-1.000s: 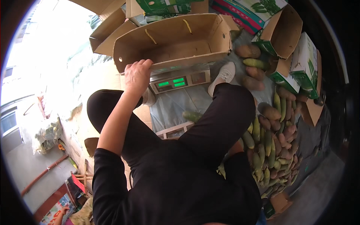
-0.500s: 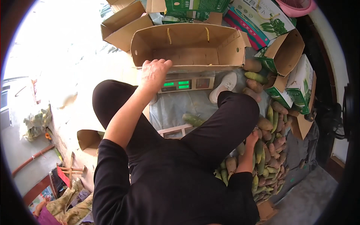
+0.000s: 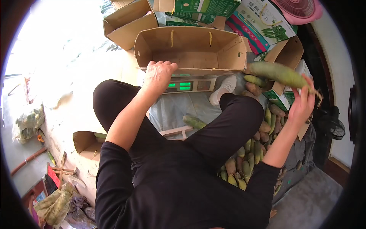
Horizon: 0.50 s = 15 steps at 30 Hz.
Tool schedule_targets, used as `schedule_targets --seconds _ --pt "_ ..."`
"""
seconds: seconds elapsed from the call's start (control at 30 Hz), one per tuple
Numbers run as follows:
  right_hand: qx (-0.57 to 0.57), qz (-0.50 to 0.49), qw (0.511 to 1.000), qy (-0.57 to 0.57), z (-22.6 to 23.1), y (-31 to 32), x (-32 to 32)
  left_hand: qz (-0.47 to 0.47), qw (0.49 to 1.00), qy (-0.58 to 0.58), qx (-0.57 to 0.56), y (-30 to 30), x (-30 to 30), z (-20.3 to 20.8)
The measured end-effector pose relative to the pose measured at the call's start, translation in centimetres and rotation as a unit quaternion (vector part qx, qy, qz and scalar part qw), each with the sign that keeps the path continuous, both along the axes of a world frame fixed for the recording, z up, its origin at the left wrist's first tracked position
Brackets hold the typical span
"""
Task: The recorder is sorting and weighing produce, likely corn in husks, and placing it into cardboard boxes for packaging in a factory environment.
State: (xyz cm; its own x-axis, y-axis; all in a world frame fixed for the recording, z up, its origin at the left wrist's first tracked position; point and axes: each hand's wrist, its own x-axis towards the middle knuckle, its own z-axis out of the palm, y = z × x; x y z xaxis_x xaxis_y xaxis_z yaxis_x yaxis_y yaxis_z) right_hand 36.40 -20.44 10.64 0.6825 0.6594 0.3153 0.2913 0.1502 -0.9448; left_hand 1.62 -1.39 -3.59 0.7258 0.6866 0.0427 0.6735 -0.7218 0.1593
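An open cardboard box (image 3: 190, 57) with yellow cord handles sits on a digital scale (image 3: 190, 85), whose green display is lit. My left hand (image 3: 160, 74) is closed over the near rim of the box, toward its left end. Off to the right, my right hand (image 3: 303, 101) grips a long green radish (image 3: 276, 73) by its thin rooted end. The radish is a little blurred and points left, its far tip close to the box's right end. Inside, the visible part of the box shows bare cardboard.
Several green and brownish radishes (image 3: 248, 160) are heaped by my right knee. Open cartons (image 3: 127, 23) stand at the back left and right. A pink fan (image 3: 297, 8) is at the far right, a black fan (image 3: 335, 126) below it. One radish (image 3: 194, 121) lies between my legs.
My right hand has risen from the heap beside my right leg, bringing up a green radish toward the box's right end. My left hand stays on the rim.
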Motion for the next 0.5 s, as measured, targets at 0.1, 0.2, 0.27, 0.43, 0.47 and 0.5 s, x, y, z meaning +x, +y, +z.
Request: schedule_targets --seconds 0.1,0.2,0.27,0.43,0.47,0.5 --pt "-0.003 0.083 0.996 -0.007 1.2 5.3 -2.2 0.0 1.0 -0.002 0.004 0.0 0.2 0.6" --pt "-0.043 0.174 0.984 0.002 -0.5 10.3 -4.5 0.006 0.999 0.025 -0.028 0.2 0.6 1.4" --pt "-0.093 0.238 0.966 -0.031 -2.8 13.1 -5.6 0.011 0.999 0.021 -0.032 0.2 0.9 1.5" --pt "-0.207 0.366 0.872 -0.251 -9.2 18.8 -8.4 0.034 0.997 0.05 -0.046 0.5 -0.1 1.2" --pt "-0.235 0.383 0.842 -0.298 -10.8 19.7 -8.6 0.025 0.996 0.047 -0.066 0.5 -0.5 2.0" --pt "-0.275 0.403 0.813 -0.318 -11.9 20.1 -9.2 0.038 0.992 0.056 -0.107 0.9 -0.1 1.6"
